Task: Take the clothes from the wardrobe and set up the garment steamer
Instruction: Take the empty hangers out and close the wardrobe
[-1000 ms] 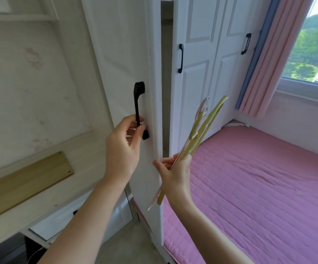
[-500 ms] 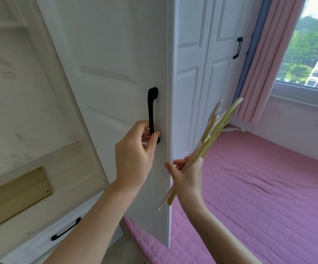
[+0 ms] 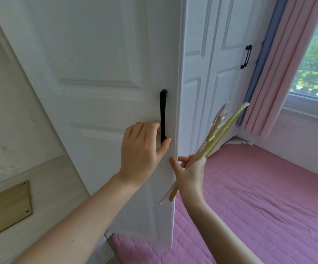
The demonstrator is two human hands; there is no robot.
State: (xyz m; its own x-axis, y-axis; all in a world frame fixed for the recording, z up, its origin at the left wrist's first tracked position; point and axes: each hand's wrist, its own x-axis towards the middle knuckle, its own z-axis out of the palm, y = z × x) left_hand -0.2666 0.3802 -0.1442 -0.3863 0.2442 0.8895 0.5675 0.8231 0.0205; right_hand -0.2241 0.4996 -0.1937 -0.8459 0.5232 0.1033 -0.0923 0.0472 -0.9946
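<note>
Swinging wider, the white panelled wardrobe door (image 3: 101, 77) now hides the interior; left hand (image 3: 141, 149) grips its black bar handle (image 3: 163, 115), right hand (image 3: 189, 173) clamps yellow-green plastic hangers (image 3: 217, 138) toward two o'clock, clear of the door.

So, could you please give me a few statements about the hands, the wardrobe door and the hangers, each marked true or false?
1. The left hand has its grip on the black bar handle of the white panelled wardrobe door. True.
2. The right hand is empty. False: it holds a bundle of yellow-green and pink plastic hangers.
3. The bed's quilted cover is pink. True.
4. The hangers carry clothes. False: they are bare.
5. The pink curtain covers the whole window. False: it is drawn aside and trees show outside.
</note>
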